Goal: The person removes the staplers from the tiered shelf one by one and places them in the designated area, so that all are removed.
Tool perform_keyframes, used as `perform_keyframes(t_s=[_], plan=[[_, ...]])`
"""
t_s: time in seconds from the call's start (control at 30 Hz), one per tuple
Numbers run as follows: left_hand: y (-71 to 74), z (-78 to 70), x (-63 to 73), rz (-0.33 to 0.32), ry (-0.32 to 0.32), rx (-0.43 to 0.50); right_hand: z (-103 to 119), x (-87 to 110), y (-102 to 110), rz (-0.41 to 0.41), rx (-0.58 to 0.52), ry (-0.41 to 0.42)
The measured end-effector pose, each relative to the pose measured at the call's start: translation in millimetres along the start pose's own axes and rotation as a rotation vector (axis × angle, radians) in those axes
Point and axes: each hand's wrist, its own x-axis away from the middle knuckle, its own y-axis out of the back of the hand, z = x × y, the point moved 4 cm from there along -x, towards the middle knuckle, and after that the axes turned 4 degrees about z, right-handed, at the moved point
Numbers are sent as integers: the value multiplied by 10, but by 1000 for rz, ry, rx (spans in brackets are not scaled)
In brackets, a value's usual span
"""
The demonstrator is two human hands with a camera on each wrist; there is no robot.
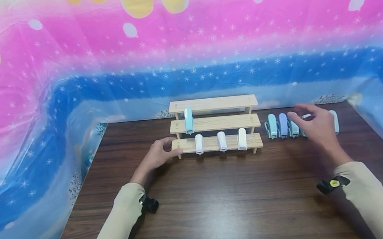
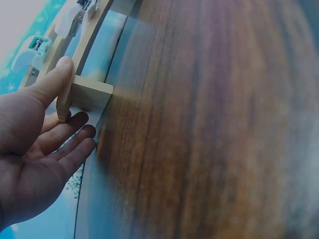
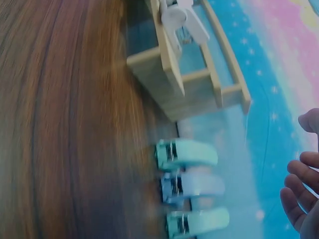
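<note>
Loading the rack (image 1: 248, 120) looks about half done to us: at the centre of the frame, a turquoise clip (image 1: 188, 119) stands near the left end of the middle step (image 1: 220, 123), and three white clips (image 1: 221, 141) sit spaced along the bottom step (image 1: 210, 143), while the top step (image 1: 212, 103) carries none. At right of the frame, at least five pastel clips (image 1: 283, 125) lined up on the bench (image 1: 215, 203) seem to be what is left, some partly hidden. Left of centre, our left hand (image 1: 160, 154) holds the bottom step's end between thumb and fingers (image 2: 62, 135), near the leftmost white clip. At right, our right hand (image 1: 320, 125) hovers over the pastel row, thumb and fingers apart with nothing visible between them; whether they touch a clip there, we cannot tell.
</note>
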Motion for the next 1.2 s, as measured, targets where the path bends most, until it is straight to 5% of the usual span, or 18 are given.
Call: perform_keyframes(t_s=[1.2], plan=[[1,15,1,-10,-19,-6,1312,-27,-1278,249,-187,168]])
